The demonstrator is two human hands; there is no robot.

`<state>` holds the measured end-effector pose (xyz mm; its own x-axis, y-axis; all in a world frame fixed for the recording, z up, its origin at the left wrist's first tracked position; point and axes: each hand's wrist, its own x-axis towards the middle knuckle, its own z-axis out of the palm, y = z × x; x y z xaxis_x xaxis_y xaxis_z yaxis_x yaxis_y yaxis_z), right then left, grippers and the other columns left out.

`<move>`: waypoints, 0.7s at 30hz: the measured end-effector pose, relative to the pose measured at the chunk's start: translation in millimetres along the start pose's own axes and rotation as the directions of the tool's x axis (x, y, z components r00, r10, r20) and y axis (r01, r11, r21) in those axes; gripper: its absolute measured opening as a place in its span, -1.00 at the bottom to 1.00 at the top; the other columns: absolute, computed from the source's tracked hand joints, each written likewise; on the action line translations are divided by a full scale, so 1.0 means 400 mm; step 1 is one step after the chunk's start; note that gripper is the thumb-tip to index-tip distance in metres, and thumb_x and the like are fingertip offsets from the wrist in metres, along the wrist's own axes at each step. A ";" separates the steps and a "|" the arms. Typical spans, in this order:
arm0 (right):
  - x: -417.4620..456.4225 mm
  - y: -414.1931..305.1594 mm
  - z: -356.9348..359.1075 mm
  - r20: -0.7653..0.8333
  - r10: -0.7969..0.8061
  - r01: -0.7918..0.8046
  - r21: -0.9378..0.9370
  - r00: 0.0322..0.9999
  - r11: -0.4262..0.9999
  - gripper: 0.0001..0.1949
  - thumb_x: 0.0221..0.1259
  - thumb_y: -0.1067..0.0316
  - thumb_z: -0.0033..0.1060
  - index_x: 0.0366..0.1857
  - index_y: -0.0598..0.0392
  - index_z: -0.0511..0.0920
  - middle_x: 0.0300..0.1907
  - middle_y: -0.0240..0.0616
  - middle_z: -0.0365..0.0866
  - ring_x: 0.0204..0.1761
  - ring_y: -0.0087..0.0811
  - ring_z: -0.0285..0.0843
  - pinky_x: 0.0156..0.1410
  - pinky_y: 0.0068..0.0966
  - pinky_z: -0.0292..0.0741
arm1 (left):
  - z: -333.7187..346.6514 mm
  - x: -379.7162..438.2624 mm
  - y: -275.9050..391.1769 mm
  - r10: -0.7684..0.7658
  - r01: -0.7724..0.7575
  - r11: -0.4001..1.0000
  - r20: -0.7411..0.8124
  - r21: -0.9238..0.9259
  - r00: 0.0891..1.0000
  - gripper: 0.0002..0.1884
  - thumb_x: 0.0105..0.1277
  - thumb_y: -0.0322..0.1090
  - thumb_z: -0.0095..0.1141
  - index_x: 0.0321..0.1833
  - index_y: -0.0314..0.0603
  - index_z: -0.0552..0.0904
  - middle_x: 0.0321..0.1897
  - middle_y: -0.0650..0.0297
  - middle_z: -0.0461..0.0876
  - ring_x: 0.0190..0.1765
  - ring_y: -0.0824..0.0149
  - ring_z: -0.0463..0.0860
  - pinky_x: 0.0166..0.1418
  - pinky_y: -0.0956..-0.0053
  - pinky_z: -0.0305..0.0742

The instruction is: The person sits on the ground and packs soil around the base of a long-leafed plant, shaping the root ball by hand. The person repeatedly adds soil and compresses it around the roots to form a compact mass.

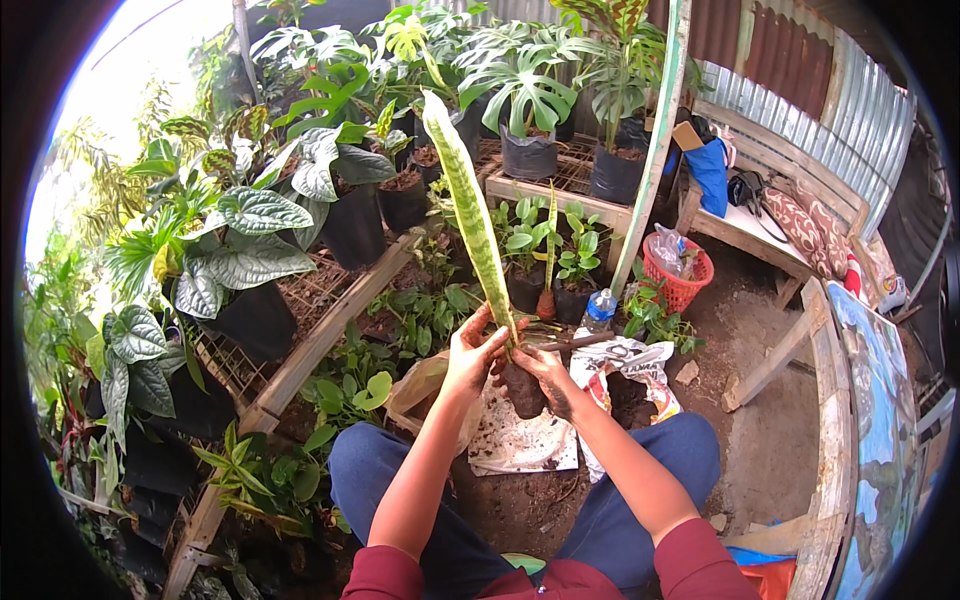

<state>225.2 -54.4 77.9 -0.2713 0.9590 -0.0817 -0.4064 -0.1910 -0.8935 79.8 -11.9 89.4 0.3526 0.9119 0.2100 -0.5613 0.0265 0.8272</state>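
Between both hands, a variegated snake plant leaf (469, 202) stands tilted a little to the left, with a dark soil-covered root ball (526, 394) at its base. My left hand (480, 349) pinches the leaf's lower end. Fingers of my right hand (546, 373) close around the top of the root ball from the right. Both hands are soiled. Beneath them lies a white sheet (521, 442) strewn with soil. An open printed sack (626, 367) holding dark soil is right of it, and a translucent plastic bag (420, 390) is at the left.
A water bottle (599, 309) stands beyond the sack, near a red plastic basket (677, 274). Another small snake plant (547, 277) stands behind. Potted plants on a wooden-framed rack (330, 315) line the left and back. A wooden bench (780, 247) is at the right.
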 end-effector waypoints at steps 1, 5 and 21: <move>0.002 0.003 -0.004 0.008 -0.042 0.043 -0.019 0.999 0.999 -0.70 0.34 0.16 0.07 -0.14 0.23 0.51 -0.31 -0.25 0.63 -0.28 -0.41 0.64 -0.13 -0.50 0.56 | 0.004 -0.001 0.001 0.011 -0.011 1.000 -0.001 0.005 1.000 -0.54 0.30 -0.50 0.08 0.26 -0.30 0.34 -0.02 -0.08 0.60 -0.14 0.30 0.69 -0.41 0.63 0.54; 0.016 0.025 -0.024 0.011 -0.180 0.180 -0.090 0.984 0.980 -0.73 0.33 0.20 0.09 -0.19 0.26 0.54 -0.27 -0.25 0.63 -0.25 -0.45 0.62 -0.07 -0.54 0.53 | 0.014 0.004 -0.008 0.015 -0.015 1.000 -0.003 -0.003 1.000 -0.53 0.30 -0.50 0.08 0.27 -0.30 0.33 -0.02 -0.08 0.60 -0.17 0.32 0.70 -0.48 0.66 0.49; -0.001 -0.015 -0.013 0.132 0.104 -0.114 0.074 0.986 0.991 -0.68 0.38 0.09 -0.03 -0.08 0.15 0.48 -0.25 -0.24 0.62 -0.29 -0.37 0.65 -0.19 -0.44 0.60 | 0.009 0.004 -0.001 0.024 -0.028 0.998 -0.070 -0.055 0.997 -0.58 0.31 -0.54 0.04 0.24 -0.30 0.37 0.00 0.01 0.59 -0.03 0.22 0.66 -0.49 0.66 0.42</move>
<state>232.3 -52.6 80.9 -0.4244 0.8981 -0.1154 -0.4365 -0.3146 -0.8429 83.2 -12.1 91.3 0.2860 0.9386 0.1931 -0.6114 0.0236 0.7910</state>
